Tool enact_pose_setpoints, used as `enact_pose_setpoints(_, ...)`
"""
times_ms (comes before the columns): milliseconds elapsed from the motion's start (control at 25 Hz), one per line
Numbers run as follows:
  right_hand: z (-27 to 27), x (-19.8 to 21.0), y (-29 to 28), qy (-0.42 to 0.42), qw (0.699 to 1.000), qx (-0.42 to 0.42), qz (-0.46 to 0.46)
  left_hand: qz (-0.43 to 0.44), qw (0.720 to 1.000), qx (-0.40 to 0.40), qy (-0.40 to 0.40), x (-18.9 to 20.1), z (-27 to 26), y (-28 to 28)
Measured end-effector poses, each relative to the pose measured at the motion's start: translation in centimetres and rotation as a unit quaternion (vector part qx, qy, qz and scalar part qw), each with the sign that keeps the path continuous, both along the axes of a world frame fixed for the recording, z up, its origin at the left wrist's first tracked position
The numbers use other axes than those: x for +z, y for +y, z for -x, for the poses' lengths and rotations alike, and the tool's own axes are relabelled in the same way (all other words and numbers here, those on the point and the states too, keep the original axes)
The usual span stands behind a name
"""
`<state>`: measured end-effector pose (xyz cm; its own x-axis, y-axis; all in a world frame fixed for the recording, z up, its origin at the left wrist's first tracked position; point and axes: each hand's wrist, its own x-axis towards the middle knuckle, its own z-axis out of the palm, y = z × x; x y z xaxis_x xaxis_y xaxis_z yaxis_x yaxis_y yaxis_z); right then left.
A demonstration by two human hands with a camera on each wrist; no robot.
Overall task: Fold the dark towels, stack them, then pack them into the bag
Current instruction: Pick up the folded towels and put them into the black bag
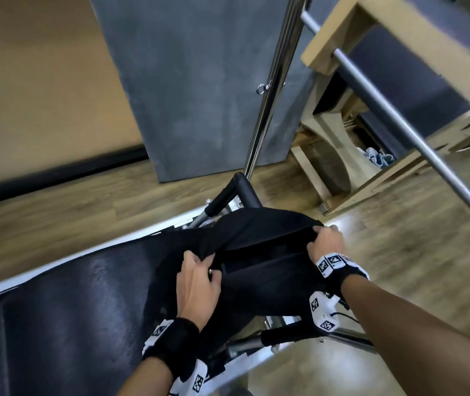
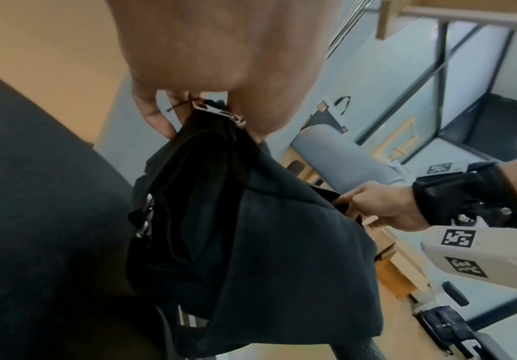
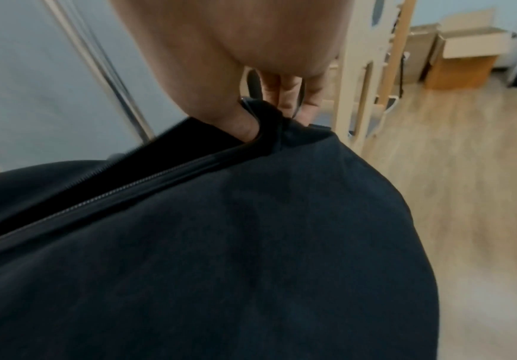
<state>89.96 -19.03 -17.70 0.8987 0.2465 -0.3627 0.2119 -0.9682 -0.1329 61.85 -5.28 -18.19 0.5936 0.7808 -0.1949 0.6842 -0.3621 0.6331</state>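
A black fabric bag is held up over the end of a black padded bench. My left hand pinches its left end by a metal clasp. My right hand grips the right end of the bag's rim beside the zipper. The bag's mouth gapes between the two hands. Dark folded cloth shows inside the opening in the head view; whether it is the towels I cannot tell.
Black foam handles and a metal frame stick out at the bench's end. A chrome pole and a grey panel stand behind. Wooden equipment with a metal bar is at the right, cardboard boxes beyond.
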Motion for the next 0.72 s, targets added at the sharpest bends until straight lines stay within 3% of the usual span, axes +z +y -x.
enact_pose_setpoints(160, 4.4, 7.1, 0.0, -0.054, 0.997, 0.037, -0.048, -0.084, 0.992, -0.039, 0.086, 7.0, 5.7, -0.8)
enact_pose_setpoints(320, 11.8, 16.0, -1.3, -0.137, 0.983, 0.119, -0.001, -0.148, 0.967, -0.108, 0.175, 15.1, 14.5, -2.5)
enact_pose_setpoints(560, 24.3, 26.6, -2.2, -0.088, 0.973, 0.198, -0.076, -0.168, 0.975, -0.046, 0.140, 25.4, 28.5, -6.3)
enact_pose_setpoints(720, 32.0, 33.1, 0.0, -0.020, 0.955, 0.275, -0.113, -0.234, 0.967, -0.005, 0.099, 30.8, 37.1, -10.1)
